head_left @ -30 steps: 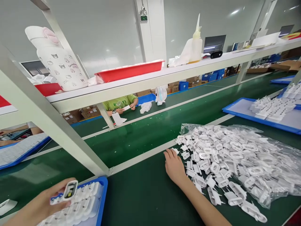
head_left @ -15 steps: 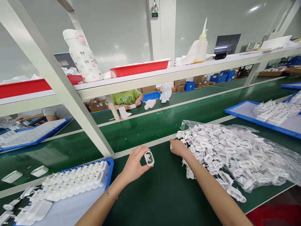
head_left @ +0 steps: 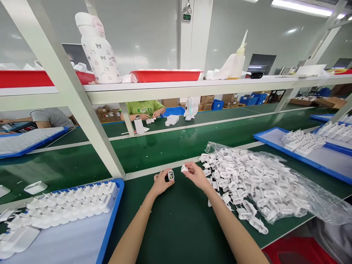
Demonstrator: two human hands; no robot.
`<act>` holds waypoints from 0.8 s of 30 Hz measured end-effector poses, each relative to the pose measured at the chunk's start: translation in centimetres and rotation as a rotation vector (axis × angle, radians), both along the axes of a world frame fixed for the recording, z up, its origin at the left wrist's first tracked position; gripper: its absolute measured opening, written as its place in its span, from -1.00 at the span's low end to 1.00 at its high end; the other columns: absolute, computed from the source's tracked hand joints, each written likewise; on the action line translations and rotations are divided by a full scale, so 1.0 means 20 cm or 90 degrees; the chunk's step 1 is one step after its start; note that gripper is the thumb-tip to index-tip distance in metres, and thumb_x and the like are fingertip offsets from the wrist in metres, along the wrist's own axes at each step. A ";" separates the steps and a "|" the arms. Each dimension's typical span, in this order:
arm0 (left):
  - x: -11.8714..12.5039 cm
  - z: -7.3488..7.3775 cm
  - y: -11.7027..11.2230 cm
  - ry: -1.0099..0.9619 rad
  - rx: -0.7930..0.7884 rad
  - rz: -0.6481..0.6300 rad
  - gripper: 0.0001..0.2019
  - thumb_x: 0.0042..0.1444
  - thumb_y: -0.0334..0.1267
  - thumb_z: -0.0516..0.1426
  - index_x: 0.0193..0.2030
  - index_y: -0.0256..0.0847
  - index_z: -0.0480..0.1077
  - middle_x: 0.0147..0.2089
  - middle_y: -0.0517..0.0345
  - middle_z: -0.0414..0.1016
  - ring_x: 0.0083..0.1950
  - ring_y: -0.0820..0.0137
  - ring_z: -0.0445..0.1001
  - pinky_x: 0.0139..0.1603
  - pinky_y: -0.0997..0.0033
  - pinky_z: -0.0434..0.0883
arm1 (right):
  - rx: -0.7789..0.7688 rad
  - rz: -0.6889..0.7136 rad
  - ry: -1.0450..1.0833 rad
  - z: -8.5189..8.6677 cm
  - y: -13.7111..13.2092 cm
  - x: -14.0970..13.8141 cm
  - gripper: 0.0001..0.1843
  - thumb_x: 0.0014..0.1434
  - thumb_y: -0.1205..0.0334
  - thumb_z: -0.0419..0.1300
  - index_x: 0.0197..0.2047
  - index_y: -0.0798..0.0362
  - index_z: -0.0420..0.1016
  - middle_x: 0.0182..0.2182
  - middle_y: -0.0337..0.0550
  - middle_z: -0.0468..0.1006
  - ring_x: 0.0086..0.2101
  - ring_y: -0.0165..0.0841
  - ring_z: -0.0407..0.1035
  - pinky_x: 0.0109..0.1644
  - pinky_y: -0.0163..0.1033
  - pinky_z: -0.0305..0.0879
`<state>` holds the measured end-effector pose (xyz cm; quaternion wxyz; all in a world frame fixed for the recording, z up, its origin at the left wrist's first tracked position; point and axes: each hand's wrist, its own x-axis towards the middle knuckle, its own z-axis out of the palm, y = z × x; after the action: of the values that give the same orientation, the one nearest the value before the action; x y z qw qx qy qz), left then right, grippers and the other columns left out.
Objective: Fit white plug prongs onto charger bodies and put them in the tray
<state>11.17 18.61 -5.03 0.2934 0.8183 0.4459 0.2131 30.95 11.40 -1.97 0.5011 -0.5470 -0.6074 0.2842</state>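
Note:
My left hand (head_left: 162, 182) grips a white charger housing (head_left: 171, 175) by its sides, its open end facing me with electronic parts showing inside. Close by on the right, my right hand (head_left: 195, 175) pinches a small white plastic cover (head_left: 184, 168). A narrow gap separates the two pieces. Beside my right forearm spreads a heap of loose white plastic covers (head_left: 242, 179), partly on a clear plastic bag (head_left: 316, 196). To the left, rows of white chargers with metal pins (head_left: 71, 207) stand in a blue-rimmed tray (head_left: 111, 223).
A slanted shelf post (head_left: 90, 121) rises behind my left hand. Overhead, the shelf holds a bottle (head_left: 99, 55), a red tray (head_left: 167, 76) and a squeeze bottle (head_left: 237, 60). Another blue tray (head_left: 291, 146) lies at right. A person in green (head_left: 141, 108) sits across the belt.
My right hand has come away from the heap, moving left with a white cover in its fingers. My left hand still holds the housing, now close to it. The camera view has shifted.

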 end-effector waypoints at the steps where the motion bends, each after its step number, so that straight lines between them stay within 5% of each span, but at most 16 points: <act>1: 0.00 -0.03 -0.01 -0.008 0.021 0.018 -0.44 -0.01 -0.16 0.15 0.17 0.00 0.13 0.11 0.06 0.34 0.14 0.16 0.28 0.19 0.03 0.00 | 0.000 -0.006 -0.037 0.01 0.00 0.00 -0.75 0.15 0.08 0.07 -0.17 0.03 0.36 -0.33 -0.15 0.50 -0.41 -0.35 0.38 -0.31 -0.25 0.30; 4: 0.02 -0.07 -0.05 -0.032 0.074 0.079 -0.32 -0.07 -0.09 0.21 0.19 -0.06 0.04 0.15 -0.01 0.29 0.12 0.14 0.30 0.20 -0.01 -0.06 | 0.009 -0.046 -0.168 0.01 0.02 -0.02 -0.80 0.18 0.15 0.03 -0.30 0.02 0.43 -0.48 -0.20 0.47 -0.46 -0.34 0.35 -0.33 -0.26 0.25; 7: 0.01 -0.07 -0.05 -0.035 0.054 0.095 -0.53 0.00 -0.14 0.15 0.06 -0.06 0.14 0.00 0.08 0.41 0.03 0.20 0.36 0.20 -0.04 -0.08 | 0.033 -0.079 -0.209 -0.01 0.07 -0.04 -0.88 0.12 0.21 0.10 -0.32 0.03 0.44 -0.43 -0.18 0.45 -0.44 -0.34 0.33 -0.32 -0.26 0.25; 10: -0.02 -0.06 -0.02 -0.033 0.010 0.027 -0.74 0.05 -0.28 0.06 -0.08 -0.02 0.26 -0.06 0.20 0.45 0.02 0.26 0.36 0.22 0.01 -0.08 | 0.061 -0.025 -0.175 -0.03 0.12 -0.08 -0.88 0.13 0.25 0.10 -0.26 0.03 0.43 -0.24 -0.11 0.45 -0.30 -0.32 0.36 -0.23 -0.27 0.28; 13: -0.05 -0.06 0.00 -0.033 -0.013 -0.014 -0.72 0.04 -0.30 0.05 -0.07 0.00 0.29 -0.06 0.23 0.45 0.05 0.26 0.34 0.23 0.02 -0.09 | 0.051 0.057 -0.182 -0.03 0.16 -0.11 -0.88 0.14 0.29 0.09 -0.24 0.03 0.42 -0.21 -0.13 0.47 -0.21 -0.32 0.36 -0.13 -0.26 0.26; 24: -0.04 -0.05 -0.03 -0.021 -0.025 0.010 -0.70 0.06 -0.26 0.06 -0.03 -0.02 0.30 -0.05 0.21 0.45 0.07 0.27 0.32 0.26 0.00 -0.13 | 0.007 0.147 -0.390 0.03 0.20 -0.16 -0.87 0.16 0.37 0.09 -0.25 0.07 0.45 -0.26 -0.13 0.51 -0.26 -0.34 0.36 -0.22 -0.31 0.18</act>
<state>10.31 18.11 -6.08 0.3148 0.8053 0.4516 0.2200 27.84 15.41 -1.46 0.2626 -0.5319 -0.7893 0.1584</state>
